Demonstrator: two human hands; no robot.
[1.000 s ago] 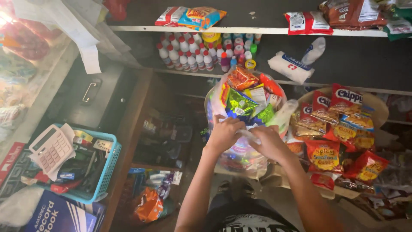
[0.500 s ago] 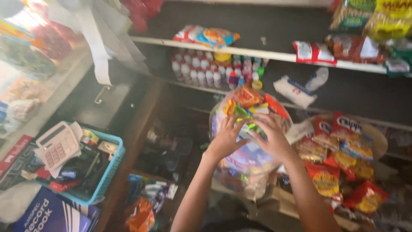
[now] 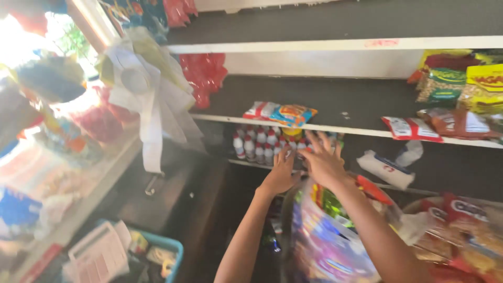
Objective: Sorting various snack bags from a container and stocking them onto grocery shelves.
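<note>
Nearest, bottom centre: clear plastic bag [image 3: 327, 246], glossy and crinkled, stuffed with bright snack packets; motion blur, count unreadable. It sits under both forearms, top edge just below the hands.

Right hand [image 3: 326, 161]: fingers [image 3: 318, 142] spread wide and released, gripping nothing; heel of the palm at the bag's top, fingertips reaching up toward the bottles. Left hand [image 3: 281, 174]: fingers together, slightly curled, palm forward just beside the right hand. Can't tell whether it touches the bag or a bottle; blur hides the contact.

Bottom left: blue basket [image 3: 166, 245], plastic, holding a white calculator [image 3: 99, 256] and small clutter. Right of the bag: round tray [image 3: 419, 205] heaped with red and orange chip packets, foil-shiny, too blurred to count.

Just beyond the fingertips: small white bottles [image 3: 257, 148] with red caps, packed in rows on a dark lower shelf; about a dozen showing, rest hidden behind the hands. White wrapped pack [image 3: 386, 169], one, lies right of them.

Shelf [image 3: 367, 130] above, white front edge, dark top: two flat packets [image 3: 280, 112] stacked at left, one red-and-white packet [image 3: 411, 127] at right, with more green and yellow bags at the far right.

Far left: white ribbon bow [image 3: 144, 91], hanging.
</note>
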